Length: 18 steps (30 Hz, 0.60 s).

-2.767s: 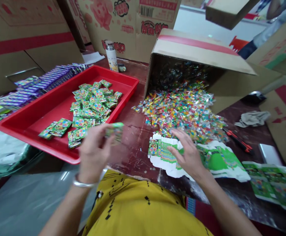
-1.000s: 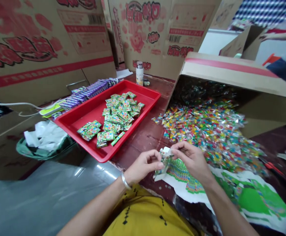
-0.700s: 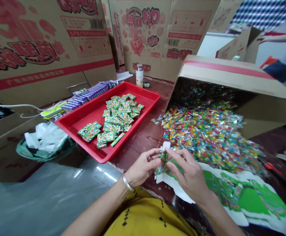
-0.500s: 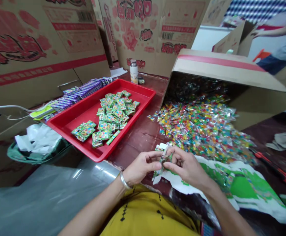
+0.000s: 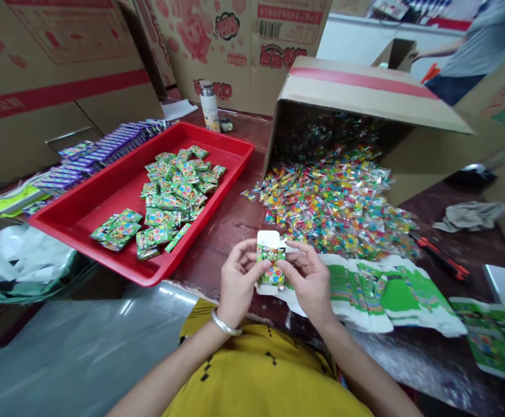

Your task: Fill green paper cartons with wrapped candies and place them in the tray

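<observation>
Between my two hands is a small green printed candy box (image 5: 271, 267), its white end flap standing up at the top. My left hand (image 5: 240, 281) grips its left side, thumb across the front. My right hand (image 5: 311, 282) pinches the right side, its thumb also on the front. Flat green-and-white box blanks (image 5: 391, 295) lie fanned out to the right of my right hand. Beyond the hands, a heap of clear-wrapped colourful candies (image 5: 330, 202) spills from a tipped carton (image 5: 378, 98). Filled-looking green boxes (image 5: 174, 185) lie piled in a red tray (image 5: 117, 168) at the left.
Purple packets (image 5: 100, 152) are lined up behind the tray. A flask (image 5: 209, 107) stands at the back. Red-and-black cutters (image 5: 441, 259) and a grey cloth (image 5: 469, 215) lie at the right. Left of the tray is a bag of white paper (image 5: 22, 255). Another person (image 5: 487, 46) is at the far right.
The box has been turned and squared up, so its printed front and raised white flap now show. Both hands have shifted to hold it by the sides. The view has swung to the right.
</observation>
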Motion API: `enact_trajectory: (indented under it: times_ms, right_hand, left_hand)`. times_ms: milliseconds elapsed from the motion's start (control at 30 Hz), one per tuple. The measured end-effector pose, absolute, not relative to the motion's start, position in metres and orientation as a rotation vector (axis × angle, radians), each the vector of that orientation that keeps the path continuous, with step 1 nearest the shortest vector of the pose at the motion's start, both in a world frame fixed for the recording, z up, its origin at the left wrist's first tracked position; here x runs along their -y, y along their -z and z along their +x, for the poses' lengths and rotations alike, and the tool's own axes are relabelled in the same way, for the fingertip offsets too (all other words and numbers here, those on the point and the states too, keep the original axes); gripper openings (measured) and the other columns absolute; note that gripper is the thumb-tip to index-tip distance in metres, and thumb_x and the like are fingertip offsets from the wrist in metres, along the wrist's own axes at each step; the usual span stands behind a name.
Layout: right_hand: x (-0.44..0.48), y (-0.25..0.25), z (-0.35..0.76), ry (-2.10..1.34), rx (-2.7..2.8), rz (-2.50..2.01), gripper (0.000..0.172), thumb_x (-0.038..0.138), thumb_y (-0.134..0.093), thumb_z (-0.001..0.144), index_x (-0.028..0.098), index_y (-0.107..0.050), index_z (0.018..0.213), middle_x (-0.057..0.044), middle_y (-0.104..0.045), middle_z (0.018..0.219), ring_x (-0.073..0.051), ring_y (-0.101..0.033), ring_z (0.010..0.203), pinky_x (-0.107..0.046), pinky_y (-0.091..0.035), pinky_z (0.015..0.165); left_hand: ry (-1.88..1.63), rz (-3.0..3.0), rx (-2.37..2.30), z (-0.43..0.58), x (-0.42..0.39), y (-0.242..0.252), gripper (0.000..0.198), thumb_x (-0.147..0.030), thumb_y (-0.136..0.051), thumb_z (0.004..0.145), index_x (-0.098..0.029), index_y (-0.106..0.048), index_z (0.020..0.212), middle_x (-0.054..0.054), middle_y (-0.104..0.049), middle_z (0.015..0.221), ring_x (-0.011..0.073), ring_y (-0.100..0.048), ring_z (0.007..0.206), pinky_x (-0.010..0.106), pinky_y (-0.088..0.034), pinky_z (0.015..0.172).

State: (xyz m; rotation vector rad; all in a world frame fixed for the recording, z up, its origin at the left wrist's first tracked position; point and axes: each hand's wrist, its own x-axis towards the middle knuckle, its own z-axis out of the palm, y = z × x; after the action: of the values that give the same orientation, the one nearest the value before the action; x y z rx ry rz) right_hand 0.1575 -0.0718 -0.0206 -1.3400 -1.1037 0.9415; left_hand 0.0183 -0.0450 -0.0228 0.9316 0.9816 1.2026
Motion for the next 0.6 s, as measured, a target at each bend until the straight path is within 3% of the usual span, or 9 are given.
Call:
enact_trajectory:
  times_ms: [100,167,267,433,500,600]
  right_hand:
    - [0.071,0.024,0.151,-0.833,1.156,-1.335,0.038,0.032,-0.065,0.087,0.027,-0.06,0.125,-0.003,-0.067,0.093,-0.017,-0.064,0.079,-0.03,-0.054,0.071]
    - [0.07,0.025,0.151,-0.75,1.24,-1.361,0.035,0.032,-0.062,0.089,0.028,-0.063,0.124,-0.003,-0.066,0.095,-0.018,-0.063,0.081,-0.031,-0.053,0.073]
    - [0.069,0.026,0.152,-0.675,1.35,-1.406,0.033,0.031,-0.06,0.091,0.027,-0.064,0.123,-0.003,-0.065,0.092,-0.018,-0.062,0.078,-0.032,-0.052,0.075]
    - [0.064,0.024,0.154,-0.708,1.349,-1.401,0.009,0.029,-0.06,0.09,0.022,-0.066,0.09,-0.003,-0.065,0.088,-0.018,-0.062,0.084,-0.032,-0.049,0.08]
    - [0.061,0.021,0.154,-0.689,1.378,-1.371,0.011,0.026,-0.062,0.089,0.02,-0.064,0.08,-0.005,-0.065,0.095,-0.02,-0.062,0.095,-0.033,-0.047,0.087]
    - [0.058,0.015,0.149,-0.719,1.327,-1.321,0.003,0.023,-0.063,0.086,0.02,-0.063,0.085,-0.005,-0.065,0.1,-0.019,-0.061,0.099,-0.031,-0.047,0.087]
  left_hand:
    - [-1.28,1.075,-0.996,0.015,0.047,0.023,0.055,-0.022,-0.075,0.078,-0.023,-0.055,0.129,0.004,-0.07,0.104,0.0159,-0.068,0.091,0.026,-0.056,0.08]
    - [-1.214,1.198,-0.99,0.01,0.046,0.022,0.047,-0.024,-0.072,0.081,-0.023,-0.058,0.127,0.005,-0.069,0.111,0.0164,-0.067,0.096,0.026,-0.055,0.083]
    - [-1.055,1.315,-0.977,0.001,0.042,0.022,0.038,-0.026,-0.068,0.085,-0.022,-0.06,0.122,0.004,-0.069,0.105,0.0155,-0.067,0.09,0.024,-0.054,0.079]
    - [-0.909,1.285,-0.905,-0.006,0.037,0.023,0.029,-0.028,-0.066,0.086,-0.018,-0.06,0.112,0.005,-0.067,0.105,0.017,-0.065,0.091,0.026,-0.053,0.08]
    - [-0.888,1.276,-0.901,-0.006,0.037,0.023,0.029,-0.029,-0.066,0.086,-0.018,-0.06,0.111,0.006,-0.067,0.106,0.0181,-0.065,0.092,0.027,-0.054,0.081]
    - [-0.93,1.299,-0.952,-0.006,0.038,0.025,0.028,-0.029,-0.067,0.084,-0.019,-0.061,0.109,0.005,-0.067,0.105,0.0198,-0.065,0.097,0.028,-0.054,0.085]
